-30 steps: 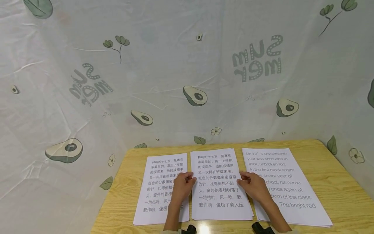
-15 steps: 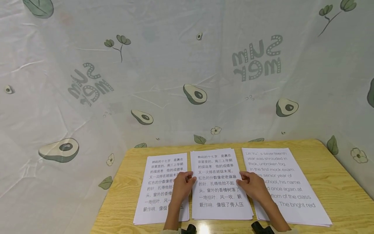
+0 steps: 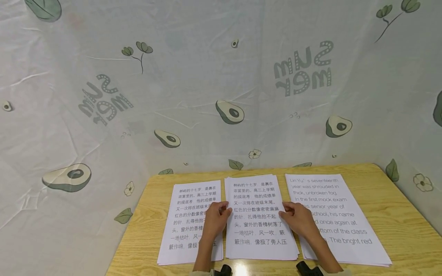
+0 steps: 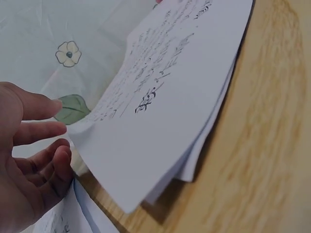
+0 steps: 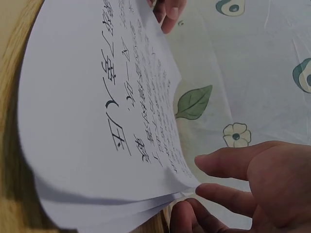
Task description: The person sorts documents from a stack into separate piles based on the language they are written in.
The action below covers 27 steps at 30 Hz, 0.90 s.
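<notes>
In the head view a stack of white printed paper [image 3: 257,251] in the middle has one hand at each side edge. My left hand [image 3: 216,218] grips its left edge, thumb and fingertips close together there. On the opposite edge my right hand [image 3: 299,218] holds in the same manner. Seen from the left wrist, the sheets [image 4: 160,121] bow, with curled fingers [image 4: 60,160] at the edge and a shadow under the near corner. The right wrist view shows the layered sheets [image 5: 73,121] bending up toward the fingertips [image 5: 206,191].
Another Chinese-printed stack [image 3: 165,253] lies to the left, partly under my left forearm. An English-printed stack [image 3: 366,253] lies to the right, partly behind my right hand. All are on a wooden table [image 3: 411,234], backed by an avocado-patterned curtain [image 3: 193,76].
</notes>
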Available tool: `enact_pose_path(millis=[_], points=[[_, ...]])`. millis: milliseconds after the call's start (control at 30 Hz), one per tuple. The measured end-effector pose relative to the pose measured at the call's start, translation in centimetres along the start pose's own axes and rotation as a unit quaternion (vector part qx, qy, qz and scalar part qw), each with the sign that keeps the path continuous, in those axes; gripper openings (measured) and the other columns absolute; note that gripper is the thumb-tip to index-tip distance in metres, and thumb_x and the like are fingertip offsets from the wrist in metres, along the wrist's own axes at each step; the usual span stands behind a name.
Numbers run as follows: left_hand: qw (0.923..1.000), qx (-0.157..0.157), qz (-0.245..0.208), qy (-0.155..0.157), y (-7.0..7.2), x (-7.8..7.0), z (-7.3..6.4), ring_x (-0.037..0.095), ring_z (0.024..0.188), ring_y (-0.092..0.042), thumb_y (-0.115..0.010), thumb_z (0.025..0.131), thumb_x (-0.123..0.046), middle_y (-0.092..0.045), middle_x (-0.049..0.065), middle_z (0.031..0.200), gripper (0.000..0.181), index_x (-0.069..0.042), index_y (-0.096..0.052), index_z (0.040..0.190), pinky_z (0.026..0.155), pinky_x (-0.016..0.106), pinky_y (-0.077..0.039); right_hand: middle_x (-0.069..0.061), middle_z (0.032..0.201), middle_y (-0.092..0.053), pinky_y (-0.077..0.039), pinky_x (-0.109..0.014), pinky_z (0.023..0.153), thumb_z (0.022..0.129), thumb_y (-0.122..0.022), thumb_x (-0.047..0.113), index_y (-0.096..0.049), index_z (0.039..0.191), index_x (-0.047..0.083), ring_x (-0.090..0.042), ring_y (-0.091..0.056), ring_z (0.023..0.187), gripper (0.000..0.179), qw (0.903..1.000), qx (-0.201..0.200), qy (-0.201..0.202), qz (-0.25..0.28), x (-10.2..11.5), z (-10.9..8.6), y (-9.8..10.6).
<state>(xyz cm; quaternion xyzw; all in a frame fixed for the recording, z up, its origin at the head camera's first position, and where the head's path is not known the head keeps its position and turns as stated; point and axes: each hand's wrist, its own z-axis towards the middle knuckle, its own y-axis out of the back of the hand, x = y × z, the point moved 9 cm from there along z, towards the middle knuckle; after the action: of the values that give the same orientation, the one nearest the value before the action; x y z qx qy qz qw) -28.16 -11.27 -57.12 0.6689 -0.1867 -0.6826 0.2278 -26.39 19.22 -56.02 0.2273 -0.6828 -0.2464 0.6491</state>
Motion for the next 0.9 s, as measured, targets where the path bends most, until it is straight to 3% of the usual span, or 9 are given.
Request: enact_pose_path(millis=[167,333,667,900], points=[[0.9999,-0.005,-0.005,-0.008,0.2,-0.6,-0.1,0.014,0.093,-0.06,-0.075,0.099,-0.022,-0.069,0.004,0.114,0.035,-0.01,-0.075,0.132,0.075,0.023,-0.052,-0.022,0.122,-0.073,-0.056,-0.03,0.082,0.097,-0.075,0.014,-0.067,0.138,-0.006,-0.03,-0.074,0.104,0.046,0.9997,-0.016,0.018,0.01,0.7,-0.3,0.4],[0.9994,-0.003,-0.033,-0.011,0.2,-1.1,-0.3,0.013,0.098,-0.065,-0.078,0.096,-0.019,-0.072,0.002,0.116,0.036,-0.015,-0.076,0.132,0.081,0.023,-0.056,-0.019,0.119,-0.075,-0.056,-0.023,0.079,0.098,-0.074,0.009,-0.066,0.14,-0.004,-0.028,-0.076,0.104,0.045,0.9988,-0.008,0.026,0.041,1.0,-0.3,0.5],[0.9985,-0.021,-0.051,0.005,-0.2,-1.0,-0.2,0.01,0.088,-0.066,-0.082,0.087,0.0,-0.071,0.003,0.107,0.048,-0.007,-0.074,0.134,0.076,0.021,-0.056,-0.02,0.123,-0.073,-0.055,-0.019,0.078,0.099,-0.072,0.007,-0.064,0.143,-0.003,-0.028,-0.076,0.108,0.046,0.9974,0.003,0.011,0.071,1.0,-0.4,0.5],[0.998,-0.025,-0.058,-0.001,0.5,-0.7,0.0,0.011,0.089,-0.068,-0.079,0.086,0.004,-0.073,0.005,0.106,0.047,-0.005,-0.074,0.132,0.076,0.02,-0.058,-0.018,0.122,-0.074,-0.055,-0.018,0.078,0.1,-0.069,0.007,-0.064,0.144,-0.002,-0.027,-0.076,0.107,0.045,0.9977,-0.003,0.016,0.066,0.9,-0.4,1.1]])
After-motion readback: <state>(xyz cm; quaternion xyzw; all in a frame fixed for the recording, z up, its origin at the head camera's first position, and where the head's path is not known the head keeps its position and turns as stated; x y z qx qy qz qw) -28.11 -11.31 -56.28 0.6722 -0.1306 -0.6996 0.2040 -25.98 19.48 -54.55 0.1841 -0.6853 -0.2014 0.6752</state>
